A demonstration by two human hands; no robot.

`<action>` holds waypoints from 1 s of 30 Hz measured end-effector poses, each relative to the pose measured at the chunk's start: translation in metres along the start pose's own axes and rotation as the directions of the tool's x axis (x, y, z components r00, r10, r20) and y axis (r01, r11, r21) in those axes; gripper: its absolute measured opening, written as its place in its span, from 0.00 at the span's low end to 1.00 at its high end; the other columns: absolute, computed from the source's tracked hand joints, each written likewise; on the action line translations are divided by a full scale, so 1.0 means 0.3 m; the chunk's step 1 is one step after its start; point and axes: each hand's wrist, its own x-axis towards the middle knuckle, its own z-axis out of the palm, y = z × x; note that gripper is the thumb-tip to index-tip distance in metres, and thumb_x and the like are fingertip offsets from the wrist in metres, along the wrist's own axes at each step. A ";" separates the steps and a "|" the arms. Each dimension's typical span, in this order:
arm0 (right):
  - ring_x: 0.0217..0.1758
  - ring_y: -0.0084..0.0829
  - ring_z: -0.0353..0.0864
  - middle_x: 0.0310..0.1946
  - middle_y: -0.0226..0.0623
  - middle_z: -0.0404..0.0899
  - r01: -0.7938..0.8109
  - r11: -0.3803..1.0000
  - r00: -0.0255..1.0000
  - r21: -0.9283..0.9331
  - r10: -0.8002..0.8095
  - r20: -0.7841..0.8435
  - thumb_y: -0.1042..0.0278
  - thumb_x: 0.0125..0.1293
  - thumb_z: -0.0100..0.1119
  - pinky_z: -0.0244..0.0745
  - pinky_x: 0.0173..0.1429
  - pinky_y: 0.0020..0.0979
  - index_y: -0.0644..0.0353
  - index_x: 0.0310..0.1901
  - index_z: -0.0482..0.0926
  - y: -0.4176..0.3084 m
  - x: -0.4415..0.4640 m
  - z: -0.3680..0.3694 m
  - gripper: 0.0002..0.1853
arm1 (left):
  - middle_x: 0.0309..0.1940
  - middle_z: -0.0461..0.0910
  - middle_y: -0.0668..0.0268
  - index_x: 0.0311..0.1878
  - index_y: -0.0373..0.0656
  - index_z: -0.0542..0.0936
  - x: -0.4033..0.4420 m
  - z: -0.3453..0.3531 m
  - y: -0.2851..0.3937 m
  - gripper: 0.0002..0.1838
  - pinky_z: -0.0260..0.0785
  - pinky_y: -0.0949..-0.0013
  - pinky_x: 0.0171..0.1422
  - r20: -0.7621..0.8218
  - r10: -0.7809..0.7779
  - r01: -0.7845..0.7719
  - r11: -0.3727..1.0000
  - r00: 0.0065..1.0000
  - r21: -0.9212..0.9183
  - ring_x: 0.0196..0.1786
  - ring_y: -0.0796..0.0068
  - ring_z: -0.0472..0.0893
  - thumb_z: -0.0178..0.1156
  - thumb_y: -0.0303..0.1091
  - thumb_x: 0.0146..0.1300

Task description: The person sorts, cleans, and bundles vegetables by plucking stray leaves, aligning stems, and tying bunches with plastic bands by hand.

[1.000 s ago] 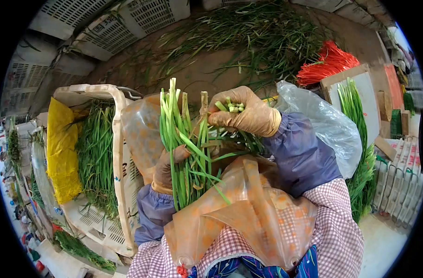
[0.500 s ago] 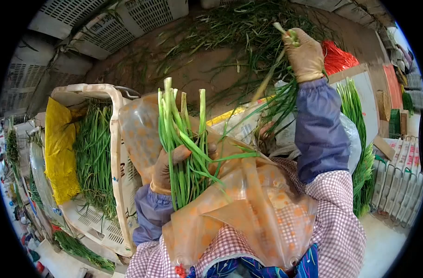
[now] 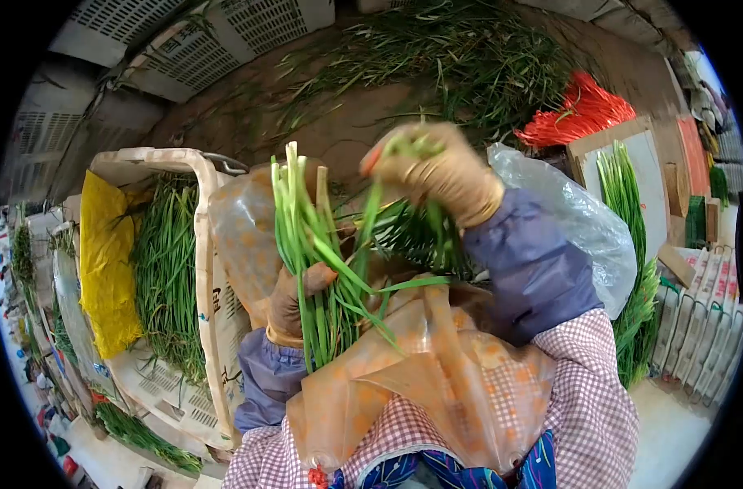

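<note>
The left grip point(image 3: 300, 295) closes around upright green stalks point(image 3: 306, 253). To its right, the right grip point(image 3: 437, 167), blurred, pinches what seem more stalks, their leaves point(image 3: 424, 232) hanging below.

Your apron point(image 3: 437, 350) looks like glossy, see-through plastic, wrinkled over checked cloth sleeves point(image 3: 587, 350). Your cuffs point(image 3: 530, 253) are slick, creased fabric with a soft sheen. The bag point(image 3: 575, 220) is thin, shiny clear plastic; the crate point(image 3: 206, 285) is hard, pale, scuffed plastic; the sack point(image 3: 107, 265) looks crinkled.
</note>
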 end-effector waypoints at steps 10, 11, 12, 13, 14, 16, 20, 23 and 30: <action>0.30 0.18 0.76 0.28 0.24 0.80 0.359 0.667 0.596 -0.653 -0.702 -0.390 0.60 0.57 0.68 0.74 0.36 0.21 0.53 0.35 0.82 -0.132 0.078 -0.508 0.09 | 0.45 0.76 0.51 0.54 0.33 0.70 -0.005 0.022 0.010 0.25 0.78 0.57 0.48 0.172 0.040 -0.022 0.994 0.984 -0.107 0.47 0.57 0.79 0.63 0.31 0.53; 0.31 0.18 0.76 0.28 0.24 0.79 0.483 0.682 0.678 -0.550 -0.688 -0.258 0.60 0.57 0.67 0.74 0.37 0.22 0.53 0.35 0.81 -0.123 0.070 -0.452 0.09 | 0.43 0.77 0.51 0.53 0.32 0.70 -0.005 0.023 0.006 0.23 0.79 0.61 0.43 0.125 0.026 -0.010 0.992 0.992 -0.129 0.45 0.59 0.80 0.61 0.32 0.56; 0.33 0.19 0.77 0.28 0.26 0.79 0.521 0.684 0.733 -0.510 -0.665 -0.144 0.60 0.59 0.65 0.75 0.37 0.22 0.54 0.34 0.81 -0.114 0.042 -0.312 0.09 | 0.41 0.78 0.51 0.53 0.31 0.70 -0.004 0.027 0.001 0.22 0.80 0.65 0.38 0.078 0.010 0.002 0.988 0.997 -0.152 0.43 0.61 0.81 0.59 0.33 0.58; 0.32 0.21 0.78 0.27 0.29 0.79 0.438 0.820 0.859 -0.368 -0.503 -0.099 0.59 0.60 0.65 0.75 0.34 0.24 0.56 0.33 0.79 -0.121 0.007 -0.243 0.10 | 0.38 0.79 0.53 0.51 0.30 0.72 -0.007 0.030 -0.006 0.19 0.78 0.71 0.31 0.005 0.064 -0.063 0.996 0.998 -0.066 0.37 0.64 0.82 0.58 0.33 0.60; 0.28 0.22 0.79 0.27 0.31 0.79 0.357 0.899 0.912 -0.253 -0.394 -0.114 0.59 0.60 0.65 0.75 0.30 0.23 0.58 0.34 0.79 -0.136 -0.006 -0.221 0.11 | 0.38 0.79 0.53 0.51 0.30 0.72 -0.008 0.030 -0.003 0.19 0.78 0.71 0.31 0.005 0.064 -0.064 0.996 0.998 -0.067 0.37 0.64 0.82 0.58 0.33 0.60; 0.21 0.18 0.75 0.23 0.26 0.76 0.154 0.988 0.988 0.028 -0.155 0.009 0.64 0.60 0.64 0.70 0.24 0.19 0.58 0.33 0.77 -0.080 -0.050 -0.048 0.08 | 0.34 0.80 0.55 0.49 0.30 0.74 -0.020 0.026 0.012 0.18 0.78 0.71 0.32 -0.015 0.053 -0.050 0.984 0.998 0.172 0.32 0.67 0.82 0.58 0.33 0.60; 0.19 0.13 0.69 0.22 0.22 0.73 -0.036 0.979 0.996 0.199 0.018 0.091 0.66 0.58 0.66 0.65 0.23 0.17 0.57 0.34 0.78 -0.066 -0.065 0.041 0.08 | 0.35 0.81 0.56 0.48 0.31 0.76 -0.031 0.060 0.025 0.16 0.77 0.72 0.33 -0.073 0.090 -0.074 0.977 0.993 0.198 0.31 0.70 0.82 0.61 0.28 0.57; 0.18 0.12 0.65 0.23 0.22 0.75 -0.069 0.941 0.998 0.331 0.064 0.024 0.67 0.56 0.68 0.60 0.21 0.17 0.58 0.35 0.79 -0.072 -0.049 0.120 0.08 | 0.34 0.81 0.60 0.48 0.31 0.76 -0.042 0.105 0.032 0.17 0.77 0.72 0.34 -0.088 0.124 -0.097 0.960 0.988 0.263 0.32 0.72 0.82 0.63 0.26 0.55; 0.17 0.14 0.67 0.22 0.26 0.75 -0.044 0.959 0.999 0.280 0.039 0.023 0.70 0.56 0.65 0.61 0.20 0.17 0.64 0.35 0.80 -0.112 -0.069 0.063 0.08 | 0.38 0.77 0.67 0.42 0.39 0.78 -0.038 0.126 0.050 0.14 0.74 0.73 0.38 -0.091 0.218 -0.140 0.843 0.972 0.519 0.36 0.75 0.79 0.66 0.25 0.50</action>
